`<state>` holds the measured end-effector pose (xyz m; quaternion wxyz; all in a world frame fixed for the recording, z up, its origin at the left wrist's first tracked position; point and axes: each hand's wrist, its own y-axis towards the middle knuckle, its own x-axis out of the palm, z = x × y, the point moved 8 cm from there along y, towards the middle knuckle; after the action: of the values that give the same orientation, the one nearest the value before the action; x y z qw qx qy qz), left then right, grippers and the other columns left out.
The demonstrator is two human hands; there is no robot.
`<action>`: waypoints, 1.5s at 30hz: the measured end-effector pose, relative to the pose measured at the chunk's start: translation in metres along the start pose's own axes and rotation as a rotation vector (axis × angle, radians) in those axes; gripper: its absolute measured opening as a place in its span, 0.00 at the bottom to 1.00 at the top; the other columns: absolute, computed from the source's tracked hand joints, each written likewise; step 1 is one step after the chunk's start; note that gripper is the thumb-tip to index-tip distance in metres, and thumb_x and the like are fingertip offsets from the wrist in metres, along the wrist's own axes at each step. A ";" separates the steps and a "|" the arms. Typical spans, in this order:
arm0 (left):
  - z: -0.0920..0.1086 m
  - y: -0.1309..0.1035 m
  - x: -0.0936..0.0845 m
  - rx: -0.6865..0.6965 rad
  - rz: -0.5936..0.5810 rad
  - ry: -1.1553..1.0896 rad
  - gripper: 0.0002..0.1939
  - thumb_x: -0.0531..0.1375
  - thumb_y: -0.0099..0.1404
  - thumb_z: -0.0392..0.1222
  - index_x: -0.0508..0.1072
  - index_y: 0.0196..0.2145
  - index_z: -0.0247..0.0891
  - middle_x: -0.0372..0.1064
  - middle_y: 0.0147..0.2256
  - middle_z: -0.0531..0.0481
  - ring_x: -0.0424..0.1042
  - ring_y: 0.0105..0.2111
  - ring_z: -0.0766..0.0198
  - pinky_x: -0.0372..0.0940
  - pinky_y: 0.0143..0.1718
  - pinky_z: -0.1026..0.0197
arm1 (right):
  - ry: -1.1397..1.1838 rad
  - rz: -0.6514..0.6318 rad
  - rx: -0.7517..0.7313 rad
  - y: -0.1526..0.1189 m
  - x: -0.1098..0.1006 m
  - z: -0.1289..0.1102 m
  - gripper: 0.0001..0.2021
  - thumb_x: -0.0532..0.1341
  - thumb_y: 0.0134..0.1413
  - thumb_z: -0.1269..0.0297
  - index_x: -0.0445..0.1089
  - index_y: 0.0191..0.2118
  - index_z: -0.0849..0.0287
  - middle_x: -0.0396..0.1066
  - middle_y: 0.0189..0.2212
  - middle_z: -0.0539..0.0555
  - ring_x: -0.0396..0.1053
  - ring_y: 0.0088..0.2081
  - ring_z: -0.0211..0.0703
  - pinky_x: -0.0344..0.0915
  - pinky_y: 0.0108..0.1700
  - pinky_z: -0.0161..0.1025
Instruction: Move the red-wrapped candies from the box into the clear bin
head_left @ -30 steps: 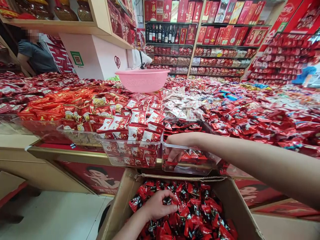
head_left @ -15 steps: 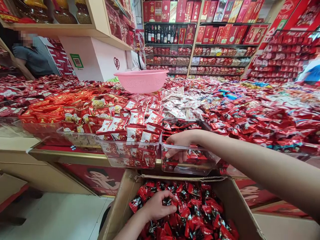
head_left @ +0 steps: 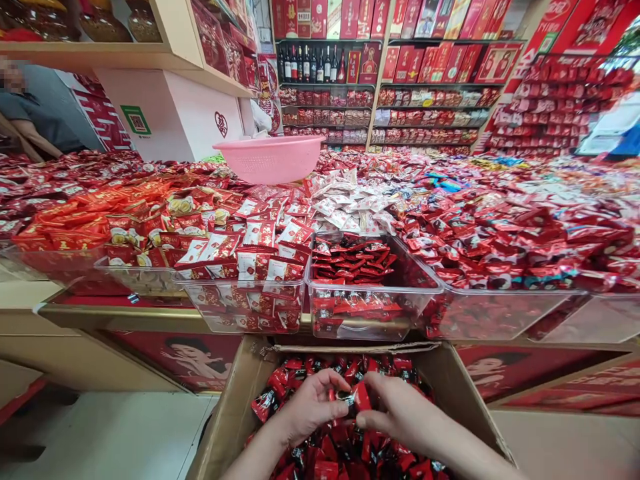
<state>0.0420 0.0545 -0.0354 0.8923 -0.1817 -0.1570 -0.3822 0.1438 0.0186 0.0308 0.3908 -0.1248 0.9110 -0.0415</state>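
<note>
A cardboard box (head_left: 473, 407) full of small red-and-black wrapped candies (head_left: 327, 467) stands below the counter. Over those candies my two hands come together. My left hand (head_left: 313, 408) curls its fingers and thumb around a wrapped candy (head_left: 356, 400) at its fingertips. From the other side my right hand (head_left: 405, 410) pinches at the same spot, its fingers partly hiding what they grip. Just beyond the box, a clear plastic bin (head_left: 375, 331) holds flat rows of similar red-and-black candies at its left and back, with bare space at its right.
Neighbouring clear bins hold white-and-red packets (head_left: 260, 267), durian packets (head_left: 185, 227) and other red sweets (head_left: 500, 260). A pink basket (head_left: 270, 160) rests on the heaps behind. Shelves of bottles and red boxes line the back. A person (head_left: 30, 120) is at the far left.
My right hand has left the clear bin and come down into the box beside my left hand. The left hand stays low over the candies. The view has shifted slightly right.
</note>
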 end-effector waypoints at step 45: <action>-0.027 0.011 -0.042 -0.072 0.117 0.687 0.10 0.57 0.50 0.44 0.67 0.29 0.36 0.64 0.23 0.55 0.62 0.25 0.68 0.56 0.27 0.67 | -0.133 -0.613 0.136 0.112 -0.097 -0.050 0.13 0.63 0.32 0.61 0.65 0.27 0.62 0.68 0.21 0.49 0.66 0.23 0.36 0.61 0.25 0.32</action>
<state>0.0262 0.0761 -0.0798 0.9065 -0.0828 0.1767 -0.3745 0.1500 0.1507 0.1139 0.4263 -0.3696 0.7985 -0.2099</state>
